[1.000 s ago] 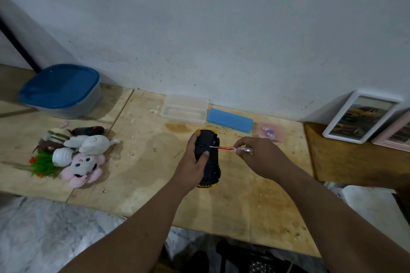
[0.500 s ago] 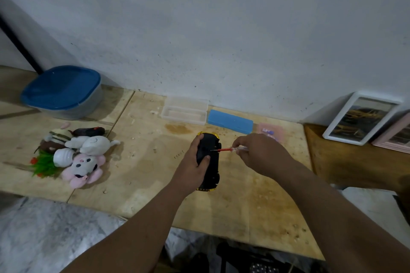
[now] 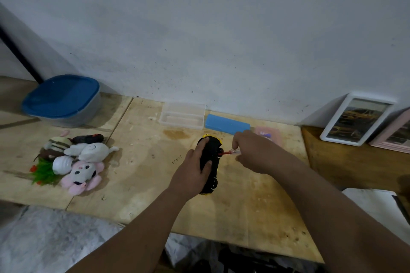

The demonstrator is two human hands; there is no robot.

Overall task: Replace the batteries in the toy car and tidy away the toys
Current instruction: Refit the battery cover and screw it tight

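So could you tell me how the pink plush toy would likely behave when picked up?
The pink plush looks soft and stuffed, so probably floppy and light. Its limbs sprawl flat on the table, so it is unlikely to roll. It touches the white bulb, which might shift when the plush is lifted.

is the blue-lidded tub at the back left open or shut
Shut: the blue lid sits flat across the grey tub, covering its whole top, with no gap showing.

Both bare forearms reach forward over the counter's near edge. The left hand point(image 3: 192, 173) curls its fingers in a grip around what it holds; the right hand point(image 3: 250, 153) pinches, knuckles up.
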